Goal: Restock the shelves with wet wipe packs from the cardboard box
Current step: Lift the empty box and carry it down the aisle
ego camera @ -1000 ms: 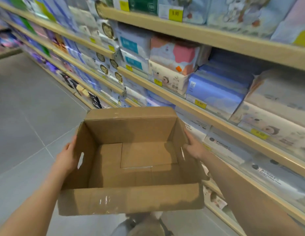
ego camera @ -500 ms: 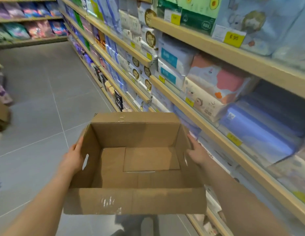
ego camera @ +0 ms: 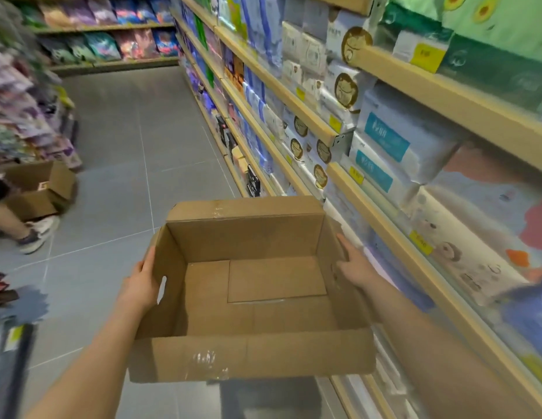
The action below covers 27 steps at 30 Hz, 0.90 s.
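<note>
Plainly, the cardboard box point(ego camera: 251, 297) is held up off the grey tiled floor point(ego camera: 127, 152) between two bare arms, open at the top, with nothing lying on its brown bottom; the left hand point(ego camera: 141, 285) presses flat against the outside of the left wall beside a narrow handle slot, its fingers point(ego camera: 148, 261) reaching up to the rim; the right hand point(ego camera: 353, 264) lies against the right wall, fingers spread along the edge (whether they curl inside the wall I cannot tell); wet wipe packs point(ego camera: 381, 146) fill the wooden shelves point(ego camera: 430, 95) just to the right of the box, stacked behind yellow price tags point(ego camera: 424, 57); further left, a second cardboard carton point(ego camera: 40, 189) sits on the floor near another person's leg and shoe point(ego camera: 37, 234); much of the shelving is blurred.
</note>
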Motion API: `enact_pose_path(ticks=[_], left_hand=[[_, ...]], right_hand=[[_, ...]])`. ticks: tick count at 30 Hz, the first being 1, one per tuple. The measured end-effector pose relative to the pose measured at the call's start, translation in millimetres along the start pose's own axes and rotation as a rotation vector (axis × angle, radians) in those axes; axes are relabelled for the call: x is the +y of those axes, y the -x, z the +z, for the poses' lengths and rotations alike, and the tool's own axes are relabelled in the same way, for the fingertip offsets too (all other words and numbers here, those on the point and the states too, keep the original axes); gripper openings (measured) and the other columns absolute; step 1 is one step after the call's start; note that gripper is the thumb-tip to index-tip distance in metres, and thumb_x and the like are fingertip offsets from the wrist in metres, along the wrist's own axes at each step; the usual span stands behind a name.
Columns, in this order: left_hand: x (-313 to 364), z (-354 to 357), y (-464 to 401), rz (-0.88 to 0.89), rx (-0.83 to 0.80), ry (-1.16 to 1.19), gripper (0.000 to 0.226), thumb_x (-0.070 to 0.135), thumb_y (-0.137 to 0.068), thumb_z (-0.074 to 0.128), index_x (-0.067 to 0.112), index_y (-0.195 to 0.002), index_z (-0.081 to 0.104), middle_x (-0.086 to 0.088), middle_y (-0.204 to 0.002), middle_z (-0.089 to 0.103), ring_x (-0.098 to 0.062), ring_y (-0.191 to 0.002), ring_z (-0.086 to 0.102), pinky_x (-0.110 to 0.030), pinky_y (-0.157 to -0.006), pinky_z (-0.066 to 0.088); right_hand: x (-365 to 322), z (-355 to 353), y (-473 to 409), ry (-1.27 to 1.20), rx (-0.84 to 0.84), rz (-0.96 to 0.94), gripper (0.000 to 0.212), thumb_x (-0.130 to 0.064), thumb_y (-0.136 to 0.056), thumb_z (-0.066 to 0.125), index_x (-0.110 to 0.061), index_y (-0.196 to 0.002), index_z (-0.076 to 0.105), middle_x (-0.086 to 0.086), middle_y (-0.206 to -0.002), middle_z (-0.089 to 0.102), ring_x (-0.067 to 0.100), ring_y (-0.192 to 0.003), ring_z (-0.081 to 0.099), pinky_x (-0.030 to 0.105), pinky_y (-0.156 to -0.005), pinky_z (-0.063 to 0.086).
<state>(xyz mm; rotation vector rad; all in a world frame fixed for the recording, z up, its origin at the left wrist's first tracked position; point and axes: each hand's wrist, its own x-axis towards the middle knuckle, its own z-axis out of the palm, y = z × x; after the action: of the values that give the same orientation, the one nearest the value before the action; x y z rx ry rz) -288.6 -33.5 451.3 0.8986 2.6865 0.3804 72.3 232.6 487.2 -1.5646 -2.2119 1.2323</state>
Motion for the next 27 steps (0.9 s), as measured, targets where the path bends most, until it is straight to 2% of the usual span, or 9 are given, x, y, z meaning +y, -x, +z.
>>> enact_pose_path(ticks=[2,4,9,11,13,16,20,24,27], left_hand=[[2,-9,-13,0.001,0.027,0.058,0.072,0.006,-0.095,0.042,0.035,-0.15,0.005,-0.016,-0.143,0.037,-0.038,-0.115,0.05,-0.05,-0.095,0.047],[-2,-12,-38,-0.021,0.059,0.117,0.069,0.006,-0.096,0.042,0.034,-0.15,0.01,-0.016,-0.144,0.037,-0.039,-0.119,0.048,-0.05,-0.097,0.044],[-6,-22,-102,-0.035,0.127,0.09,0.076,0.008,-0.094,0.042,0.045,-0.147,0.002,-0.013,-0.146,0.036,-0.04,-0.108,0.053,-0.047,-0.083,0.051],[-9,-24,-138,-0.04,0.156,-0.025,0.077,0.01,-0.094,0.044,0.046,-0.146,0.001,-0.01,-0.15,0.03,-0.041,-0.112,0.047,-0.049,-0.086,0.049],[-12,-29,-175,-0.085,0.178,-0.117,0.074,0.011,-0.095,0.043,0.043,-0.148,0.003,-0.008,-0.154,0.022,-0.041,-0.119,0.041,-0.049,-0.089,0.048],[-16,-43,-231,-0.149,0.188,-0.185,0.075,0.011,-0.095,0.042,0.044,-0.147,-0.002,-0.007,-0.155,0.018,-0.039,-0.122,0.036,-0.05,-0.088,0.05],[-20,-68,-303,-0.22,0.165,-0.224,0.073,0.015,-0.096,0.044,0.045,-0.146,0.0,-0.007,-0.154,0.016,-0.04,-0.124,0.034,-0.053,-0.088,0.049],[-26,-77,-367,-0.265,0.156,-0.264,0.069,0.016,-0.097,0.04,0.045,-0.146,0.0,-0.005,-0.155,0.013,-0.039,-0.124,0.032,-0.054,-0.089,0.045],[-24,-86,-429,-0.287,0.104,-0.283,0.068,0.016,-0.098,0.037,0.044,-0.146,-0.002,-0.004,-0.155,0.01,-0.038,-0.127,0.029,-0.055,-0.093,0.04]], right_hand=[[-10,6,-23,-0.02,-0.025,-0.017,0.074,0.001,-0.088,0.05,-0.028,-0.15,0.021,0.006,-0.141,0.047,0.022,-0.105,0.056,0.028,-0.083,0.05],[-21,11,-49,-0.006,-0.032,-0.035,0.075,0.0,-0.087,0.05,-0.03,-0.149,0.022,0.004,-0.142,0.045,0.02,-0.097,0.057,0.028,-0.079,0.051],[-62,32,-134,0.104,0.005,-0.102,0.076,-0.005,-0.087,0.049,-0.039,-0.148,0.02,0.005,-0.153,0.029,0.029,-0.126,0.045,0.035,-0.093,0.047],[-75,43,-176,0.18,0.018,-0.119,0.075,-0.011,-0.087,0.049,-0.045,-0.146,0.018,0.009,-0.152,0.026,0.034,-0.128,0.042,0.044,-0.1,0.042],[-91,53,-218,0.242,0.012,-0.139,0.074,-0.016,-0.087,0.048,-0.049,-0.144,0.016,0.012,-0.152,0.024,0.038,-0.127,0.041,0.051,-0.101,0.04],[-125,68,-275,0.294,-0.023,-0.139,0.072,-0.019,-0.09,0.048,-0.049,-0.145,0.013,0.014,-0.155,0.015,0.039,-0.129,0.04,0.048,-0.101,0.042],[-179,82,-343,0.397,-0.018,-0.16,0.067,-0.021,-0.094,0.047,-0.042,-0.148,0.014,0.015,-0.156,0.012,0.04,-0.136,0.029,0.048,-0.108,0.034],[-221,101,-408,0.417,-0.018,-0.18,0.069,-0.021,-0.092,0.046,-0.047,-0.146,0.011,0.015,-0.153,0.019,0.039,-0.13,0.037,0.047,-0.101,0.042],[-250,117,-461,0.463,-0.03,-0.147,0.071,-0.02,-0.091,0.047,-0.048,-0.146,0.011,0.012,-0.156,0.012,0.038,-0.135,0.032,0.047,-0.101,0.042]])
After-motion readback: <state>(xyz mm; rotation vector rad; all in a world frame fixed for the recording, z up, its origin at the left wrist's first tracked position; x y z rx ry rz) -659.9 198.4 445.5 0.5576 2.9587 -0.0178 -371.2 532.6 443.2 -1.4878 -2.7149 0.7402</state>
